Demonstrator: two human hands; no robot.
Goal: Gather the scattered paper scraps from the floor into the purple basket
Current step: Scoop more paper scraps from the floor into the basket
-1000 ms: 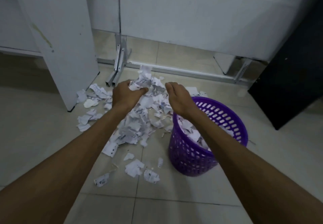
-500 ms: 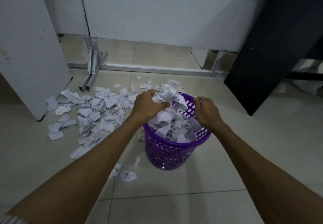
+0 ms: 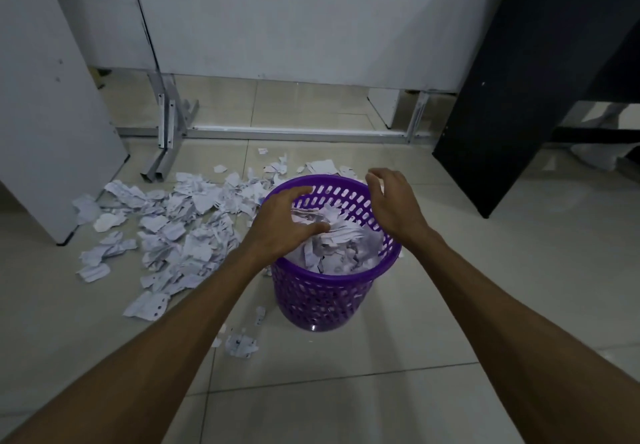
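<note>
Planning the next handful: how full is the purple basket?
Nearly full: paper scraps are heaped close to the purple basket rim.

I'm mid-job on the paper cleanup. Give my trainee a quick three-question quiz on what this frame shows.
1. True or false: the purple basket lies tipped on its side.
2. Where is the biggest spread of paper scraps on the floor: A) to the basket's left, B) under the black panel, C) behind the person?
3. Fill in: the left hand and right hand are both over the basket's ____.

Key:
1. False; it stands upright with scraps inside.
2. A.
3. Opening; both hands look open, gripping nothing.
</note>
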